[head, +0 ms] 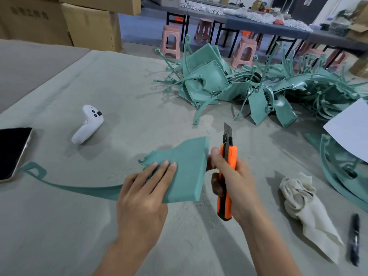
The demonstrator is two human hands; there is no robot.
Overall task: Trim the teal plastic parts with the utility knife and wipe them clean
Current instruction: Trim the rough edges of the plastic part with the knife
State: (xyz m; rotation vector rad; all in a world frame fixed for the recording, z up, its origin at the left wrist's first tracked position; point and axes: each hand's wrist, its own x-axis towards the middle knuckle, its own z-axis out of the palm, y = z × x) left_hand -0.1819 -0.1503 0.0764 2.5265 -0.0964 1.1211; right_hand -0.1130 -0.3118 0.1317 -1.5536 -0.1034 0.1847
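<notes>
1. Left hand (143,196): holding the teal part (187,170) just above the table cover (99,86), fingers lying straight on its top face, thumb hidden beneath. The part's thin curved strip is trailing off to the left.
2. Right hand (237,184): fingers wrapping tight round the orange utility knife (227,176), blade out and pointing away, just beside the part's right edge.
3. Crumpled cloth (302,202) and black pen (354,240): lying to the right.
4. Dark tablet (12,152) and white controller (88,123): lying to the left.
5. Pile of teal parts (249,84): sprawling across the far side, more lying at the right under a white sheet (350,128).
6. Pink stools (170,41) and cardboard boxes (89,22): standing beyond.
</notes>
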